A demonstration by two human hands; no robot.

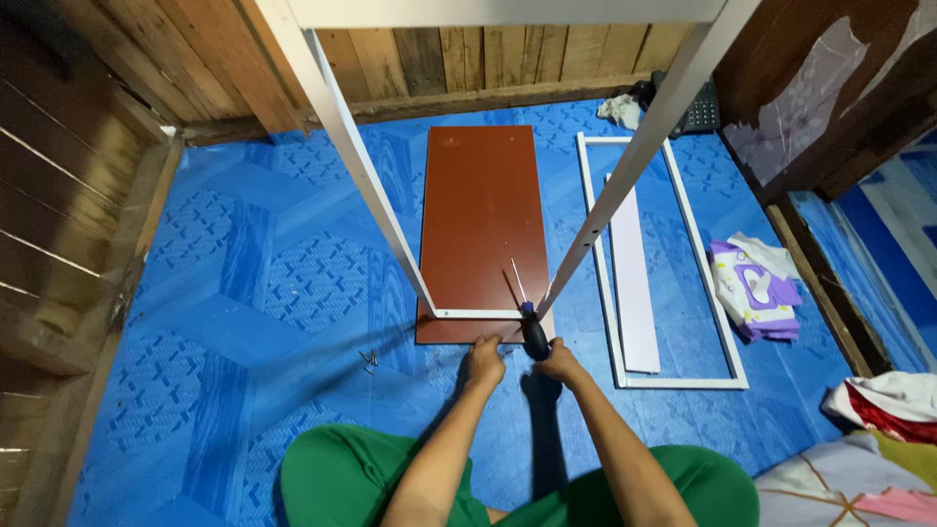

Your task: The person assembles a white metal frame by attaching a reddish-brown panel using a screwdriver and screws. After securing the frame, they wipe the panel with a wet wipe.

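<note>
Right hand (560, 363) gripped dark screwdriver (532, 330) at lower centre, shaft angled up by white metal frame (468, 314) corner. Left hand (485, 359) clenched just beside, near brown board (480, 224) edge. Screws (369, 360) on blue floor (244, 293), left.

Blue patterned floor mat (293, 283); reddish-brown board (483, 215); white metal frame (361, 166); green trousers (342, 468).

Bare forearms run up to the left hand (485, 359) and right hand (561, 363), with no sleeves, watch or rings showing. Plain bright green trousers (332, 468) cover both knees, which flank the arms, smooth cloth without pattern.
</note>
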